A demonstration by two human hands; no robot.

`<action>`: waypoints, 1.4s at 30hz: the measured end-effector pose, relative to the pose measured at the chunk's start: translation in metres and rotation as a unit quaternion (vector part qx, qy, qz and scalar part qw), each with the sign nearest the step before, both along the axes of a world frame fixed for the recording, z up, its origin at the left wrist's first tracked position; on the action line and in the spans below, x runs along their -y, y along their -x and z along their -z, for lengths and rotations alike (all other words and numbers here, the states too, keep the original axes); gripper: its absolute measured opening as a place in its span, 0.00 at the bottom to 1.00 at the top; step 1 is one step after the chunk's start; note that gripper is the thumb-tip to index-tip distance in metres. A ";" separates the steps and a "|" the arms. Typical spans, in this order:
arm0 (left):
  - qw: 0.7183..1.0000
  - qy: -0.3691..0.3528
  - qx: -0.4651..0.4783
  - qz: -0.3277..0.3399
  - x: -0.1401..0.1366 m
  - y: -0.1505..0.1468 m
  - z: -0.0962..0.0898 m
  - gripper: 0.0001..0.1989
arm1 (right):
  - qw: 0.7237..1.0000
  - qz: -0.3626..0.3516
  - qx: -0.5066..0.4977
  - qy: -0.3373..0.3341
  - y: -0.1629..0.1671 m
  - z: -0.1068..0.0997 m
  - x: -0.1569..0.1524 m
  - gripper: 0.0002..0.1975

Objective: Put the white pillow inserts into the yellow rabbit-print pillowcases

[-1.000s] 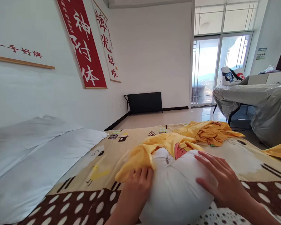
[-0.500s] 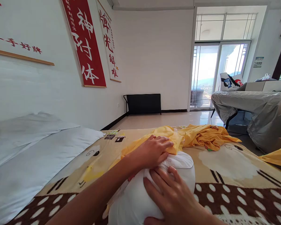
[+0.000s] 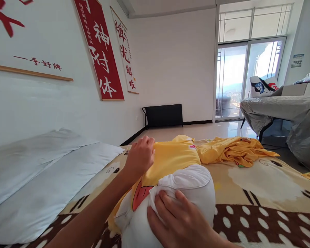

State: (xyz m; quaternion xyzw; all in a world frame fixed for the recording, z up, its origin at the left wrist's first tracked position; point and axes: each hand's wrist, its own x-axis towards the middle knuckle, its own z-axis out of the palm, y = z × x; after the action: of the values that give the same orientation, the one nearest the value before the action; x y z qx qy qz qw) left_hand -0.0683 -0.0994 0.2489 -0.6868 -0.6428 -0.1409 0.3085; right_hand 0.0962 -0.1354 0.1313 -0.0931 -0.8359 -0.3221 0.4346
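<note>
Lying on the blanket (image 3: 258, 206) near six o'clock: white pillow (image 3: 197, 191), bulging, with yellow cover (image 3: 177, 155) touching its twelve o'clock side. Gripping the cover's nine o'clock edge with the left hand (image 3: 141, 155); pressing the pillow with the right hand (image 3: 179, 217), fingers spread, cannot tell whether pinching. Probably light, soft, springy and hardly fragile; likely limp in the cover. Best held with a broad palm on the pillow, pinching the cover's edge.
</note>
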 end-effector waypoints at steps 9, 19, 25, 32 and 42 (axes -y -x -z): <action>0.932 0.350 -0.006 0.092 0.010 -0.028 -0.010 0.06 | 0.994 -0.026 0.081 0.065 0.019 -0.015 0.011 0.33; 0.984 0.138 0.107 0.021 0.030 -0.015 0.014 0.05 | 0.990 0.003 -0.026 0.140 -0.036 -0.021 0.009 0.26; 0.995 0.063 0.074 -0.008 0.041 -0.017 0.008 0.04 | 0.962 -0.026 0.085 0.259 -0.001 -0.033 -0.003 0.30; 0.992 -0.002 -0.125 0.010 0.061 -0.021 0.034 0.10 | 0.960 -0.040 0.073 0.266 0.057 -0.033 -0.035 0.17; 0.992 0.033 -0.045 -0.111 0.052 -0.005 0.019 0.11 | 0.982 -0.092 -0.016 0.163 0.035 -0.019 -0.034 0.22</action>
State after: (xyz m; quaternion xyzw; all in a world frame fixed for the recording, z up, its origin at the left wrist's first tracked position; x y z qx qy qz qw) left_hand -0.0637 -0.1517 0.2299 -0.6267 -0.7047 -0.0533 0.3283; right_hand 0.0612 -0.1015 0.1502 -0.0912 -0.8750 -0.1386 0.4548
